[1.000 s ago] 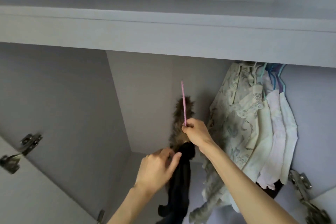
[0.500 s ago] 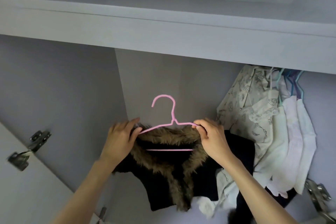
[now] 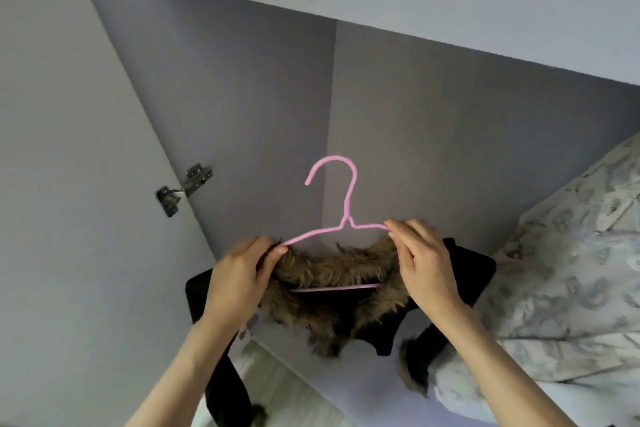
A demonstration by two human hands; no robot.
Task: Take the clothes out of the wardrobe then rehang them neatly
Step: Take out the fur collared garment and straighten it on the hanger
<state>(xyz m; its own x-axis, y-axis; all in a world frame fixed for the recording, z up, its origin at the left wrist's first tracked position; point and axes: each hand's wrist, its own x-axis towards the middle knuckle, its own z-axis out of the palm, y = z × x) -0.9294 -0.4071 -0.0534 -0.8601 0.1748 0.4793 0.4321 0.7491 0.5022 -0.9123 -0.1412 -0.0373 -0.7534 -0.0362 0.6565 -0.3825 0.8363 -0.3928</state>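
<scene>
Jacket point(image 3: 346, 288) on hanger point(image 3: 341, 218), left hand point(image 3: 239, 277) and right hand point(image 3: 424, 263) at its ends; hinge point(image 3: 183, 189) left, probably a dress point(image 3: 568, 270) right.

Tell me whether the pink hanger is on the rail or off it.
Off. The pink hanger has its hook free in the air, the left hand and right hand gripping its shoulders.

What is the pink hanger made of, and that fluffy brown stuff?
The pink hanger looks like thin wire with a matte pink coating: slim, evenly bent. The fluffy brown collar looks like fur, probably fake: long shaggy strands. The black garment looks like soft matte cloth.
</scene>
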